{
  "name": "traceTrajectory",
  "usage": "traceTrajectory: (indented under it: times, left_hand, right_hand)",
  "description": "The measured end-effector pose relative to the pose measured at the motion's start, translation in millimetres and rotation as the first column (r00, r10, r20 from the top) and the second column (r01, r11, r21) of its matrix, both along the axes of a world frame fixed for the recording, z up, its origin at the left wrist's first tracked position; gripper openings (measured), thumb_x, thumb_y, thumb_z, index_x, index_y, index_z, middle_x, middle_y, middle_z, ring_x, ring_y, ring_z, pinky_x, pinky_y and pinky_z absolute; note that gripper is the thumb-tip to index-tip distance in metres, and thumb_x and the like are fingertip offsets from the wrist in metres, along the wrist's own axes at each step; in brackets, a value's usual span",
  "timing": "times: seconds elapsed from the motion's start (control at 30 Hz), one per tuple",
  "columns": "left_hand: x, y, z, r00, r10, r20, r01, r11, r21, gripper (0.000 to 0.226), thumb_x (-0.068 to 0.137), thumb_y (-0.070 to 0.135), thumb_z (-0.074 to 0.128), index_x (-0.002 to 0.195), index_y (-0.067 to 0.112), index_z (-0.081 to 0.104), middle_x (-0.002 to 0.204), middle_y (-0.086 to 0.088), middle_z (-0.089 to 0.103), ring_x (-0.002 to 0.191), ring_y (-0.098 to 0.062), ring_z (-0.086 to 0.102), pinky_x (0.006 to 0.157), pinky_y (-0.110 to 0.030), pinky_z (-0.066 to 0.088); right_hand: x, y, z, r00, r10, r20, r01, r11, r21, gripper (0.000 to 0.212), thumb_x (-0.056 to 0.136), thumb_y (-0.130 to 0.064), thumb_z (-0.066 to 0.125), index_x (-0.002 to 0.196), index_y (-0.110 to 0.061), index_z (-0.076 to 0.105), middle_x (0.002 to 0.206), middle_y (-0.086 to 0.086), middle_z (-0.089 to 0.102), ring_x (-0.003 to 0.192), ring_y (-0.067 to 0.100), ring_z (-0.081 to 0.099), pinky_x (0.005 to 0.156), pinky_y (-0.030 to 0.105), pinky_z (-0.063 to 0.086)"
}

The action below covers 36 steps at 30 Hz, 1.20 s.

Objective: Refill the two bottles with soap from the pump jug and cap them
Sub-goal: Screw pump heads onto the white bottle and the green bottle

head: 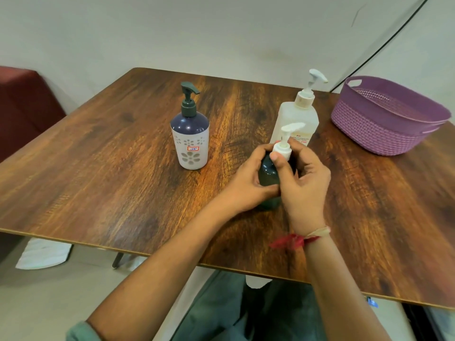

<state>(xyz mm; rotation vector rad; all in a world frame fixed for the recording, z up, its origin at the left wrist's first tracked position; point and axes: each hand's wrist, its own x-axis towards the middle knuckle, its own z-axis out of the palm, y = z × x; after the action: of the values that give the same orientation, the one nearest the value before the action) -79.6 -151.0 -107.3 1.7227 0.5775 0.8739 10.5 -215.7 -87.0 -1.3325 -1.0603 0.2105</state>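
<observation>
Far left: dark red seat (22, 102) beside the wooden surface (98, 168).

Left of centre: white patterned bottle (190, 141), upright on the surface, dark pump head (189, 99) in place, small labelled sticker on its front. It stands well apart from both hands.

Centre: left hand (248, 183) wrapped round the body of the dark green bottle (268, 173), fingers curled on its left side. The bottle is upright on the surface, near the front edge.

Right hand (302, 183): thumb and fingers pinch the collar of the white pump cap (284, 143), which sits on the green bottle's neck. Red thread (293, 241) at that wrist.

Just behind the hands: pump jug (295, 121), upright, translucent, white pump on top.

Far right: purple woven basket (384, 119) on the surface; contents not visible.
</observation>
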Motion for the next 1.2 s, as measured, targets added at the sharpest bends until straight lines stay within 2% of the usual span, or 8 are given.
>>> traceTrajectory:
  times: [0.23,0.37,0.5,0.63,0.87,1.0,1.1,1.2]
  left_hand:
    - [-0.9,1.0,-1.3,1.000,0.009,-0.013,-0.009,0.999,0.037,0.063,0.074,-0.005,0.071,0.128,0.011,0.042,0.118,0.009,0.053,0.107,0.010,0.050,0.092,-0.010,0.040]
    - [0.5,1.6,-1.7,1.000,-0.002,-0.005,0.003,0.999,0.035,0.067,0.072,-0.002,0.071,0.130,0.013,0.042,0.123,-0.001,0.056,0.115,-0.008,0.054,0.096,-0.023,0.045]
    - [-2.0,-1.5,-0.4,1.000,-0.024,0.001,0.024,1.000,0.020,0.064,0.073,0.005,0.072,0.129,0.016,0.042,0.123,0.000,0.056,0.114,-0.011,0.055,0.095,-0.027,0.047]
    - [-1.4,-2.6,2.1,1.000,-0.012,0.011,0.012,1.000,0.005,0.065,0.071,0.012,0.074,0.127,0.018,0.042,0.118,0.002,0.057,0.110,-0.011,0.058,0.094,-0.028,0.049]
    - [-1.6,0.6,-0.4,1.000,-0.009,-0.008,0.009,0.999,0.038,0.063,0.075,0.000,0.071,0.129,0.009,0.041,0.118,-0.003,0.056,0.108,-0.010,0.057,0.090,-0.022,0.048]
    - [-0.9,1.4,-1.3,1.000,0.001,-0.005,-0.001,0.999,0.049,0.063,0.073,-0.004,0.073,0.126,0.010,0.042,0.115,0.007,0.054,0.104,0.010,0.052,0.089,-0.010,0.041]
    - [-2.0,2.3,1.0,1.000,-0.003,-0.007,0.004,0.999,0.050,0.064,0.072,-0.004,0.073,0.125,0.013,0.042,0.115,0.009,0.054,0.105,0.011,0.051,0.090,-0.010,0.041]
    - [-0.9,1.1,1.9,1.000,-0.024,-0.017,0.025,0.999,0.044,0.069,0.069,0.002,0.071,0.130,0.009,0.041,0.122,-0.002,0.056,0.115,-0.009,0.054,0.097,-0.025,0.045]
  right_hand:
    - [-9.9,6.9,2.9,0.986,-0.161,-0.040,0.164,0.981,0.107,0.035,0.067,-0.016,0.084,0.085,-0.018,0.054,0.081,-0.016,0.056,0.079,-0.002,0.056,0.074,0.023,0.049]
    - [-2.4,5.1,4.1,0.999,-0.049,0.023,0.050,0.997,-0.064,0.058,0.063,-0.029,0.085,0.108,-0.016,0.050,0.101,-0.008,0.058,0.094,-0.001,0.057,0.083,0.015,0.046]
    - [3.5,-1.8,1.7,0.988,0.156,-0.015,-0.157,0.984,-0.081,0.060,0.081,-0.037,0.069,0.132,-0.013,0.048,0.126,0.004,0.058,0.118,0.014,0.055,0.100,0.035,0.046]
    - [11.4,-1.3,3.8,0.979,0.201,-0.019,-0.201,0.979,-0.021,0.030,0.092,-0.013,0.054,0.121,-0.008,0.059,0.113,0.003,0.066,0.110,0.010,0.061,0.094,0.025,0.047]
    - [12.0,0.6,4.2,0.992,0.114,-0.045,-0.112,0.993,0.035,0.028,0.074,-0.003,0.077,0.089,-0.020,0.061,0.089,-0.004,0.065,0.088,0.008,0.064,0.080,0.024,0.052]
    - [1.3,7.0,12.5,1.000,-0.020,0.010,0.020,1.000,-0.014,0.041,0.068,-0.011,0.082,0.077,-0.031,0.047,0.081,-0.014,0.056,0.075,-0.001,0.055,0.069,0.015,0.046]
    - [-1.7,9.7,15.8,0.995,-0.038,0.089,0.046,0.995,-0.084,0.039,0.069,-0.018,0.081,0.086,-0.023,0.047,0.084,-0.012,0.053,0.078,0.005,0.053,0.071,0.020,0.045]
    - [0.1,5.5,15.6,0.992,0.052,0.117,-0.031,0.984,-0.175,0.052,0.068,-0.025,0.082,0.109,-0.015,0.051,0.103,-0.001,0.060,0.094,0.013,0.058,0.082,0.024,0.048]
